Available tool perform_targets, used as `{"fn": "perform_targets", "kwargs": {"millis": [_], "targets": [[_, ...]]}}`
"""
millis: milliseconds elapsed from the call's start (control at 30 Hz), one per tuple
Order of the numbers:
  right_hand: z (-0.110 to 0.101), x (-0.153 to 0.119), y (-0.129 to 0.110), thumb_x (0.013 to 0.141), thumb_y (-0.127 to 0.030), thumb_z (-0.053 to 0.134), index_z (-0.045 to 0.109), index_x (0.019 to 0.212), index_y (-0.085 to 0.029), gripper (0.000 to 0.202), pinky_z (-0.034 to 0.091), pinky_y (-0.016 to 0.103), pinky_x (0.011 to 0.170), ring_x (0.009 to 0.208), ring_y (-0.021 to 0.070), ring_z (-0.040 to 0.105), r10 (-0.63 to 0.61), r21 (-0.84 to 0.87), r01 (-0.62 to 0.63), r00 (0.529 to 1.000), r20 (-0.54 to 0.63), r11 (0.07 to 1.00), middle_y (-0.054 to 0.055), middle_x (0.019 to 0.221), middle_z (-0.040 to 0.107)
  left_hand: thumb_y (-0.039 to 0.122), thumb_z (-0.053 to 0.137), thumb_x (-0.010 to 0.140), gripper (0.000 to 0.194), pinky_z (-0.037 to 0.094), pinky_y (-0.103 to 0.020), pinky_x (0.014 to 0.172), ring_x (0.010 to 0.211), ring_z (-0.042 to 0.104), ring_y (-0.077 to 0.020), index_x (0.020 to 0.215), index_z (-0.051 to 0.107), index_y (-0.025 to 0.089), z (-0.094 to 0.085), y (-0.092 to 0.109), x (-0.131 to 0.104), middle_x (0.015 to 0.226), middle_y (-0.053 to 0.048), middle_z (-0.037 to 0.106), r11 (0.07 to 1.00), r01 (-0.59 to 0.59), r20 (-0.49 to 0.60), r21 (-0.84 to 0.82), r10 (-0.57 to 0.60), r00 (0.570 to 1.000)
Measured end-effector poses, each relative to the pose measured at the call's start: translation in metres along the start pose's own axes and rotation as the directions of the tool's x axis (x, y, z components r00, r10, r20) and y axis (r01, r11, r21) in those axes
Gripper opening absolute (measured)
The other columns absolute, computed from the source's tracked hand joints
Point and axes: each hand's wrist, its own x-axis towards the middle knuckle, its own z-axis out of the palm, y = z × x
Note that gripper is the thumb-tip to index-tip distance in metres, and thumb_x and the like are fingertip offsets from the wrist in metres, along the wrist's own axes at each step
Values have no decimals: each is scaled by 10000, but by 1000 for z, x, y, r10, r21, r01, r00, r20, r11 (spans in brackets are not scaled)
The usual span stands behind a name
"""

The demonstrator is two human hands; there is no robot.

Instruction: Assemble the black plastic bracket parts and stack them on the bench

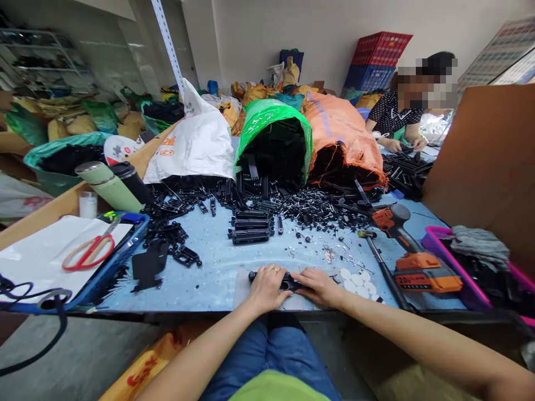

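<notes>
At the front edge of the blue table, my left hand is closed over the left part of a long black plastic part. My right hand grips the same part from the right, its fingers over the top. The part lies low over a pale sheet; my fingers hide much of it. Several white round discs lie just right of my right hand. Behind my hands is a stack of similar long black parts. A heap of small screws and black pieces spreads beside that stack.
An orange cordless drill and a hammer lie at the right, near a pink basket. White, green and orange sacks stand behind. Red scissors rest on paper at the left. A co-worker sits at the back right.
</notes>
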Motion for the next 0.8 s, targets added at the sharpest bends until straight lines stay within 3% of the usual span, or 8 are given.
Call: {"fn": "perform_targets", "kwargs": {"millis": [267, 400, 500, 600, 700, 800], "targets": [[-4, 4, -2, 912, -405, 412, 397, 1323, -216, 452, 406, 293, 685, 840, 186, 522, 50, -64, -50, 999, 0, 997, 92, 943, 580, 438, 607, 739, 397, 378, -378, 846, 997, 477, -252, 1037, 516, 191, -1, 11, 0, 1029, -71, 556, 993, 119, -45, 20, -118, 992], [-14, 5, 4, 890, -486, 414, 438, 1280, -211, 478, 397, 281, 658, 817, 183, 533, -16, -157, 28, 997, 76, 987, 82, 926, 587, 430, 539, 805, 493, 376, -390, 893, 1051, 475, -257, 1207, 440, 160, -11, 9, -9, 1137, -107, 539, 994, -24, 20, 107, 22, 1000], [-16, 5, 5, 836, -596, 417, 604, 930, -157, 486, 365, 283, 591, 696, 188, 526, 79, -325, -91, 996, -50, 941, 72, 759, 585, 400, 476, 854, 545, 407, -415, 854, 1007, 511, -270, 1297, 353, 108, -17, 1, -15, 1141, -146, 551, 960, -124, 38, 250, 119, 992], [-25, 9, -3, 835, -623, 378, 529, 638, -170, 517, 311, 272, 531, 579, 165, 491, 73, -356, -127, 984, -161, 926, 48, 608, 543, 386, 421, 876, 375, 460, -372, 693, 824, 571, -255, 1086, 536, 97, -26, -6, -18, 918, -120, 627, 952, -82, -10, 297, 89, 996], [-45, 16, -24, 866, -609, 300, 493, 628, -190, 519, 285, 269, 508, 538, 152, 474, 22, -174, -51, 986, -168, 983, 34, 576, 529, 435, 282, 909, 450, 435, -301, 542, 632, 574, -205, 732, 572, 141, -41, -4, -25, 686, -88, 612, 977, -83, -200, 198, 123, 972], [-54, 21, -54, 889, -593, 191, 475, 613, -216, 546, 291, 271, 484, 474, 143, 429, -65, 262, 141, 958, -278, 955, 13, 517, 462, 473, 97, 925, 596, 375, -230, 441, 451, 505, -118, 596, 499, 182, -49, 12, -36, 499, -30, 533, 943, -327, -457, -64, 264, 849]]}}
